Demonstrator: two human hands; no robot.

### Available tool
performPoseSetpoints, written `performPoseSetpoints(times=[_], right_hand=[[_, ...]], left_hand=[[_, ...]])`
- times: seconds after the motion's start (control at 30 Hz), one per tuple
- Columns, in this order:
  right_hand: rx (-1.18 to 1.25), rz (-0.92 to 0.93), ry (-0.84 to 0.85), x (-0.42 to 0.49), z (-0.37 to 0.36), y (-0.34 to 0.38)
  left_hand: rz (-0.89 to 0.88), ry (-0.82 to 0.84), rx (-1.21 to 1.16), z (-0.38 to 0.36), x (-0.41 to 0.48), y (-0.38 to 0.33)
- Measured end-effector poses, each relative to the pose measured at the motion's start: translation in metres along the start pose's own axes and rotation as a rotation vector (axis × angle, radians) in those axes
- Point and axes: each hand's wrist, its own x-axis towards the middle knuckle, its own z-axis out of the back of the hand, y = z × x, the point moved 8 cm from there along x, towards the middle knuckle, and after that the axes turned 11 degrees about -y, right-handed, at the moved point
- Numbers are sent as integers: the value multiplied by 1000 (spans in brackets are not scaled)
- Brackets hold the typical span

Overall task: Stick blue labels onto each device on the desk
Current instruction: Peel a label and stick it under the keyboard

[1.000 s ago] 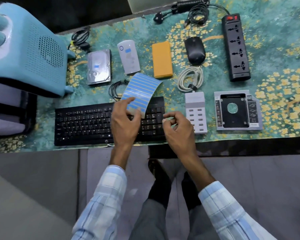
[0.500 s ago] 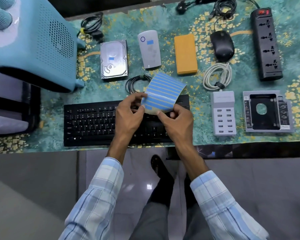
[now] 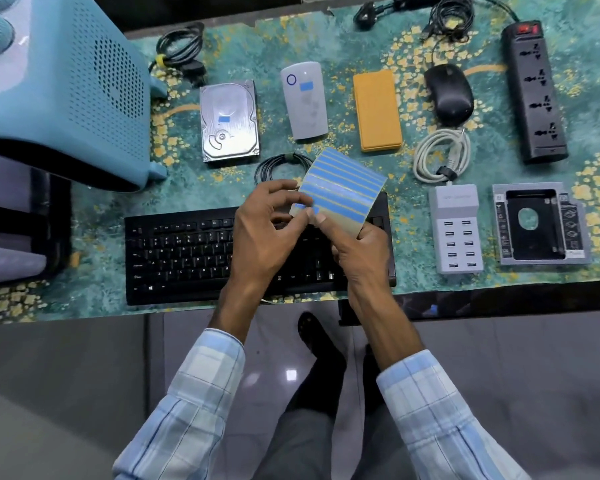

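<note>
A sheet of blue labels (image 3: 343, 188) is held above the black keyboard (image 3: 181, 254). My right hand (image 3: 361, 254) grips the sheet's lower edge from below. My left hand (image 3: 267, 230) pinches a blue label at the sheet's lower left corner. The silver hard drive (image 3: 228, 121) and the white device (image 3: 303, 100) each carry a blue label. The orange power bank (image 3: 377, 110), black mouse (image 3: 449, 93), black power strip (image 3: 534, 91), grey USB hub (image 3: 458, 228) and drive caddy (image 3: 539, 226) show no label.
A large teal perforated box (image 3: 66, 88) stands at the desk's left. Coiled cables lie at the back left (image 3: 179, 46), the back right (image 3: 451, 12), beside the sheet (image 3: 278, 166) and above the hub (image 3: 440, 155). The desk's front edge (image 3: 499, 292) runs under my wrists.
My right hand came from the keyboard's right side to the sheet and took hold of its lower edge. My left hand shifted its grip to a label at the corner. The view moved closer.
</note>
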Motion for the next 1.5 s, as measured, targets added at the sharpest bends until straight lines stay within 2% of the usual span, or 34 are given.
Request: performPoseSetpoints(times=[0.1,0.3,0.5,0.67,0.77,0.93,1.0,1.13,1.2,1.27,1.33,1.5], right_hand=[[14,-14,-5,2,-1,-2],[-17,-1,16,6,-1,-6],[-49,73,88,1,-4,2],[-71,121,136,0,-10,5],[-91,150,122,3,-10,4],[-201,306,3,5,-5,24],[-191,373,-12,7,-8,41],[-229,466,-53,15,-23,69],[-342,410,-116,27,-23,67],[-397,251,-74,29,-21,55],[-377,235,-22,16,-20,50],[-398,647,114,-31,-25,50]], left_hand=[[-158,15,104,0,-5,-10],[-332,81,278,3,-2,-20],[-425,129,361,3,-1,-24],[-395,139,340,6,3,-23],[-282,90,265,9,7,-18],[158,-138,-54,31,15,-1],[319,-150,-215,31,14,5],[475,-79,-375,25,10,8],[529,-60,-382,24,7,11],[580,-48,-380,22,3,14],[633,-39,-367,20,-1,18],[723,-24,-336,16,-8,27]])
